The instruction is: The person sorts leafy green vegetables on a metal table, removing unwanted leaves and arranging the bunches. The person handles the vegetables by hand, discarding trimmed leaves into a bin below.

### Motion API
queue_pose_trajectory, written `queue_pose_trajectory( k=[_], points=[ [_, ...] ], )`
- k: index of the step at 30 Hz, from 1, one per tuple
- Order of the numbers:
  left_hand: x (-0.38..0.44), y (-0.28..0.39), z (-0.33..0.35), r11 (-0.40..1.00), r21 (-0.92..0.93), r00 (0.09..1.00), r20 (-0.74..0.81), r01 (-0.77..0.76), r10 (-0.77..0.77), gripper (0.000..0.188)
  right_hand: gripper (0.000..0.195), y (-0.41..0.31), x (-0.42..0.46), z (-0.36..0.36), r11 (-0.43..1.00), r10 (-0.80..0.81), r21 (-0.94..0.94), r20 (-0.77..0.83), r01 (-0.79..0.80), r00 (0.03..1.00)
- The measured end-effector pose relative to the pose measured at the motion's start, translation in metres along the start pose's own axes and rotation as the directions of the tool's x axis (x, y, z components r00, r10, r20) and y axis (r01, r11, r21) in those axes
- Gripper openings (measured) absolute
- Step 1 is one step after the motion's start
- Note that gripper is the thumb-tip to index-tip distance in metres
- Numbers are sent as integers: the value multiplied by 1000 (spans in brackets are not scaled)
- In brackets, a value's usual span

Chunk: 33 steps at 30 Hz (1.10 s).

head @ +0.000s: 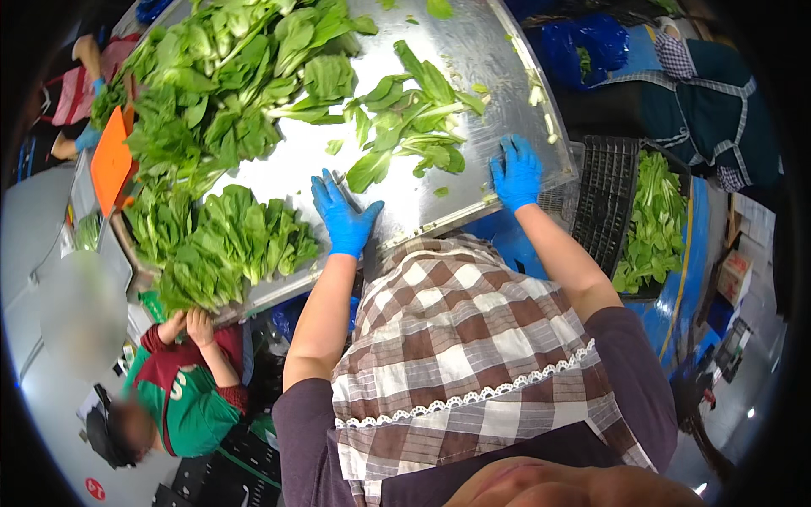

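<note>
Both of my hands wear blue gloves and lie on a metal table (469,184). My left hand (344,214) rests palm down near the front edge, fingers spread and holding nothing; a dark, narrow item partly shows beside its fingers, too unclear to name. My right hand (517,173) sits at the table's front right edge with nothing seen in it, its fingers slightly apart. Between and beyond the hands lies a loose group of leafy greens (405,120) with pale stems. Left of my left hand stand bunches of leafy greens (253,234), and a large heap (215,82) covers the far left.
Trimmed stem pieces (535,95) lie along the table's raised right rim. At right, a black plastic crate (605,196) stands beside greens in a container (652,222). An orange board (111,161) stands at left. Co-workers are at the lower left, upper left and upper right.
</note>
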<state>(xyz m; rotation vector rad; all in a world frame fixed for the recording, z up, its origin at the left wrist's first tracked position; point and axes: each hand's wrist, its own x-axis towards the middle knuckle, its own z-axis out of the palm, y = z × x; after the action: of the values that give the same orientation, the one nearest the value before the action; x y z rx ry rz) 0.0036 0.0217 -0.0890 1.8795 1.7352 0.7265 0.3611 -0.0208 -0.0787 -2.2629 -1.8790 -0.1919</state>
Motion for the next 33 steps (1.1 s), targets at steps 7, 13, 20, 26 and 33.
queue_pose_trajectory(
  k=[7,13,20,26,33],
  points=[
    [56,77,42,959,-164,971,32,-230,238,113,50,-5,-9,-13,1000,28,7,-5,-28,1000],
    [67,93,39,925,-245,949,44,-291,311,117,47,-17,-8,-16,998,42,43,-7,-42,999],
    [88,68,-2,934,-205,953,21,-292,303,121,50,-23,-16,-2,997,63,-45,59,-61,996],
    [121,74,11,927,69,917,190,-368,350,119,54,-33,-19,-8,998,53,24,56,-54,997],
    [85,68,33,910,-16,902,125,-414,413,96,57,-60,-23,-5,999,13,43,17,-14,1000]
  ],
)
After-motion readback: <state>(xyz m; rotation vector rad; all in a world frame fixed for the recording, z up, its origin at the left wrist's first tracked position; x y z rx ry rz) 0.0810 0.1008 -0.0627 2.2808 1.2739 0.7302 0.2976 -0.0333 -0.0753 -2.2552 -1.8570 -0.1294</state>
